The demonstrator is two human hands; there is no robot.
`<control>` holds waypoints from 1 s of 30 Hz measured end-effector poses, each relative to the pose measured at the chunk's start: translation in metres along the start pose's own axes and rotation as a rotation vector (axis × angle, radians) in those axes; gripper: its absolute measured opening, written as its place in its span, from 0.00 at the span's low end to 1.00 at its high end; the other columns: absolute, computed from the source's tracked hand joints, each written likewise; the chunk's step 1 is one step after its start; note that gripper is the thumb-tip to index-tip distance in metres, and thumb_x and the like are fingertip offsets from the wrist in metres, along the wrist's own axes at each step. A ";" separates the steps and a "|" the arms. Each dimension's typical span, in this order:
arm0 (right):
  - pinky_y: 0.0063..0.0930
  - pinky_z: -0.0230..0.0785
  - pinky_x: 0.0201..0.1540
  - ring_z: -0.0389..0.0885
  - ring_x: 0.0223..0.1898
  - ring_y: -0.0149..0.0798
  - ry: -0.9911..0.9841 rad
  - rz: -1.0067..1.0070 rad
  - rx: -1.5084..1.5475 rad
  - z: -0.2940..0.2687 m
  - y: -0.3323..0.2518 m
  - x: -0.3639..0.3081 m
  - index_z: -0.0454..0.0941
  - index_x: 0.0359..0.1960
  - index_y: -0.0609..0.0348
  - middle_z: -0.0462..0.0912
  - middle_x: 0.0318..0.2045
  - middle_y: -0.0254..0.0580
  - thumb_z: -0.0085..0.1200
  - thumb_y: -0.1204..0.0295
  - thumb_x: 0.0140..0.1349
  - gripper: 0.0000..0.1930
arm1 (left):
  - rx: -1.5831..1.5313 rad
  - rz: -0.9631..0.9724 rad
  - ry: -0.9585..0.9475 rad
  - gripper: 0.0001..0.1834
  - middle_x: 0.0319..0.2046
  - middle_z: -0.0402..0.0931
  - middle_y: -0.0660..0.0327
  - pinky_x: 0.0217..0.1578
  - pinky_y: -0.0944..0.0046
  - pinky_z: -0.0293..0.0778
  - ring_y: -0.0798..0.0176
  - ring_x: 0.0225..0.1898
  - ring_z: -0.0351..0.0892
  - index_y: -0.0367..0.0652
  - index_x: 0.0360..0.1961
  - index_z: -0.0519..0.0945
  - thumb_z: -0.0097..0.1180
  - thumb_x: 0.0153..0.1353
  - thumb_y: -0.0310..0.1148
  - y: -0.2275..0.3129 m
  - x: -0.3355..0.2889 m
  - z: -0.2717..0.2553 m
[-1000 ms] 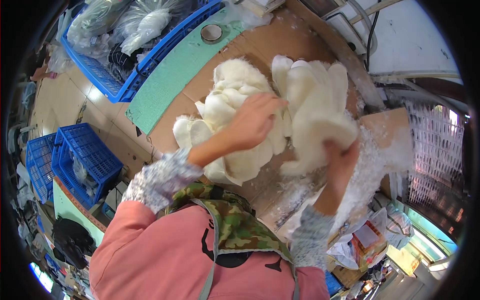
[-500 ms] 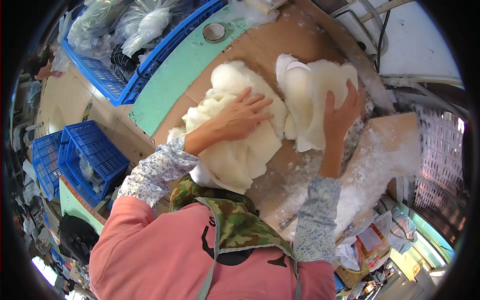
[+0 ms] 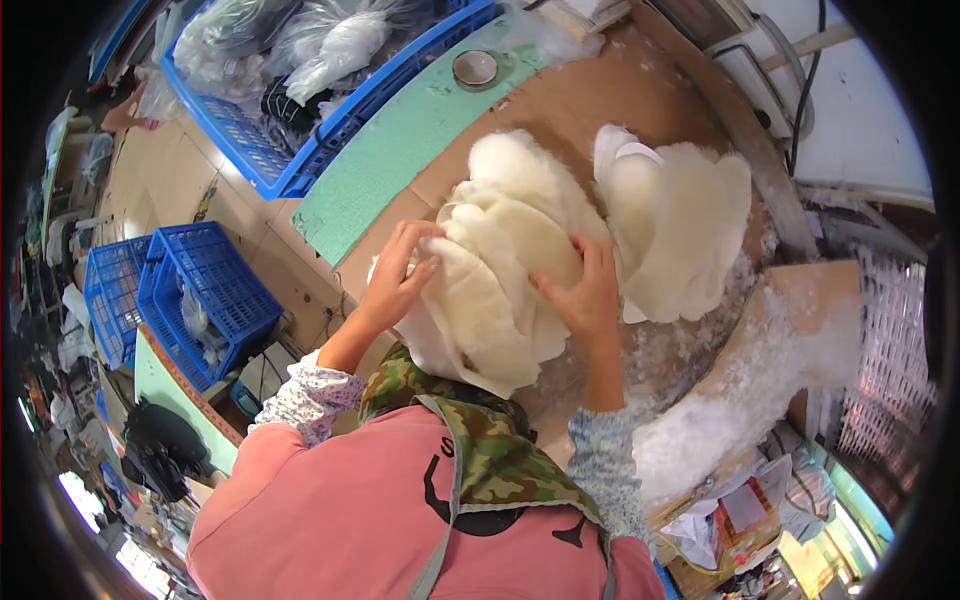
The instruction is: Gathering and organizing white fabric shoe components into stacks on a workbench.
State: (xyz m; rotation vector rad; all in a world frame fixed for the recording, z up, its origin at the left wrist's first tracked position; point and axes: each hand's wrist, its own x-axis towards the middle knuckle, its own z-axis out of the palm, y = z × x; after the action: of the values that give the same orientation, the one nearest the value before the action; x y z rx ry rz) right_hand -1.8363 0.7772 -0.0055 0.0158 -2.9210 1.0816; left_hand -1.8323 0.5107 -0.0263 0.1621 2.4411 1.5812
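Note:
A loose stack of cream, fleecy cut pieces [image 3: 525,235], long with rounded ends, lies in front of me on a brown board [image 3: 585,95]. At the stack's left edge, my left hand [image 3: 402,272] rests with bent fingers apart, thumb and fingertips touching the top pieces. My right hand [image 3: 588,300] is on its right side, thumb and fingers spread against the fleece. Neither hand is closed on a piece. Just right of my right hand, untouched, is a second stack of similar cream pieces [image 3: 685,225]. A smooth white piece shows at its top.
A blue crate [image 3: 300,165] of clear plastic bags stands at the far left. A green mat [image 3: 385,130] carries a roll of tape [image 3: 475,69]. Loose white fluff [image 3: 715,390] covers the board at right. More blue crates [image 3: 215,290] are lower left.
My left hand has drawn back to the near left stack's left edge. My right hand has left the right stack and moved onto the left one. The view has shifted slightly.

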 end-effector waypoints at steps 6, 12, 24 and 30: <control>0.27 0.68 0.37 0.76 0.33 0.37 -0.164 0.153 0.272 -0.013 -0.021 -0.041 0.74 0.42 0.64 0.77 0.32 0.39 0.61 0.77 0.51 0.15 | -0.137 0.060 -0.008 0.26 0.49 0.68 0.52 0.53 0.59 0.63 0.52 0.52 0.68 0.42 0.54 0.69 0.48 0.50 0.26 -0.014 -0.004 -0.006; 0.24 0.68 0.38 0.76 0.36 0.34 -0.005 0.319 0.550 -0.062 -0.041 -0.030 0.75 0.44 0.62 0.77 0.36 0.39 0.54 0.80 0.56 0.13 | -0.162 -0.071 -0.113 0.28 0.50 0.67 0.55 0.56 0.59 0.62 0.54 0.55 0.67 0.42 0.53 0.66 0.46 0.47 0.21 0.008 0.005 -0.001; 0.38 0.69 0.45 0.75 0.44 0.52 -0.125 -0.058 0.243 0.024 -0.056 -0.079 0.74 0.37 0.63 0.74 0.48 0.51 0.57 0.81 0.49 0.13 | -0.569 -0.009 0.051 0.27 0.50 0.66 0.60 0.55 0.66 0.61 0.66 0.52 0.67 0.42 0.59 0.63 0.46 0.56 0.20 0.005 -0.015 0.008; 0.38 0.70 0.44 0.76 0.43 0.51 -0.052 -0.076 0.338 -0.018 -0.059 -0.086 0.74 0.39 0.60 0.75 0.41 0.49 0.59 0.80 0.44 0.17 | -0.461 -0.060 -0.050 0.36 0.59 0.62 0.56 0.60 0.58 0.58 0.60 0.56 0.67 0.44 0.68 0.53 0.49 0.59 0.36 -0.012 -0.027 -0.013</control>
State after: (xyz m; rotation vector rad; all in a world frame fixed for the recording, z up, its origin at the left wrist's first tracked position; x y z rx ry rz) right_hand -1.7489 0.7443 0.0443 0.1619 -2.7164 1.5661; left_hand -1.8090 0.4885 -0.0289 0.0465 1.9585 2.0284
